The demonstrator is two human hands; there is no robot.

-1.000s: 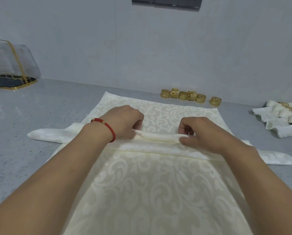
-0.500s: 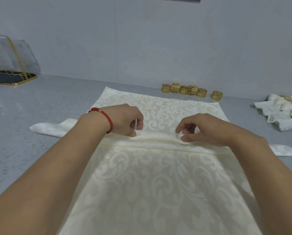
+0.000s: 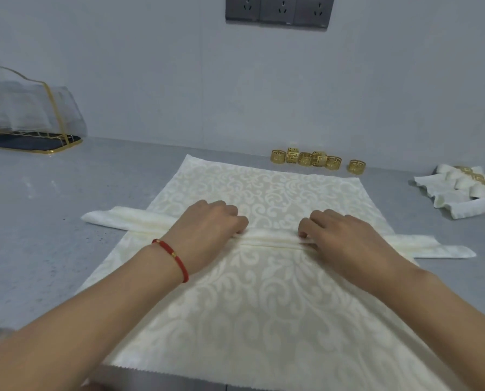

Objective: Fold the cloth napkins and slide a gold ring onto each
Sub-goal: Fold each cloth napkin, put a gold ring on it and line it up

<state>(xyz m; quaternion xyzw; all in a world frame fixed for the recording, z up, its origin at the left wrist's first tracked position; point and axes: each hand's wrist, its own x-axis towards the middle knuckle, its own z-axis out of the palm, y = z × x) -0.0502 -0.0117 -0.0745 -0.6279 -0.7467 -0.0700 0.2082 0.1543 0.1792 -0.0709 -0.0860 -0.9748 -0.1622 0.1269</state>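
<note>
Left hand (image 3: pixel 207 230) and right hand (image 3: pixel 340 235) pinch the folded napkin (image 3: pixel 272 239) — fixing its pleats (gold rings (image 3: pixel 306 159) wait behind) — atop a spread cloth (image 3: pixel 263 306).

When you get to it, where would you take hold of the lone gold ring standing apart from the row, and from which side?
Pinch the lone gold ring across its outer wall from above, thumb on the near side. It stands with its opening upward and the wall behind is close. The gap to the ring row on its left leaves room for fingers.
</note>
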